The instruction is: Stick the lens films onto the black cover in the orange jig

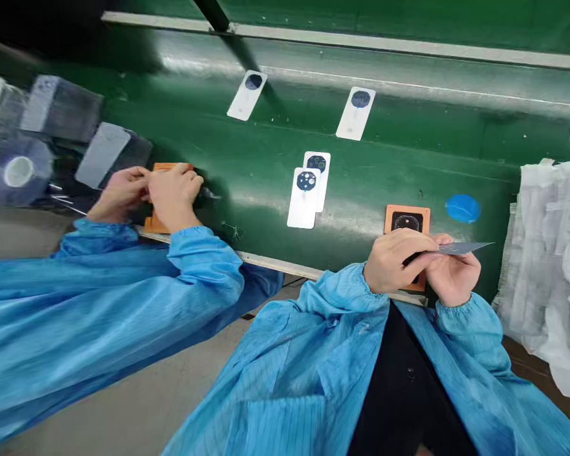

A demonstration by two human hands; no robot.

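A thin grey panel [462,247], seen almost edge-on, is held in front of me; it looks like a phone back cover. My left hand [399,256] is closed on its left end, thumb and fingers pinching it. My right hand [452,273] cups it from below and behind, its fingers bent against the panel. Beneath both hands, an orange fixture [388,218] with a black inset rests at the bench edge, its lower part largely covered by my left hand.
White phone back covers [301,206] with dark camera areas lie on the green bench [266,183]. A blue disc [462,208] sits right of the fixture, with stacked clear bags [546,253] beyond. At left, a co-worker's hands [171,193] are over another orange fixture [156,224], near a tape roll [19,171].
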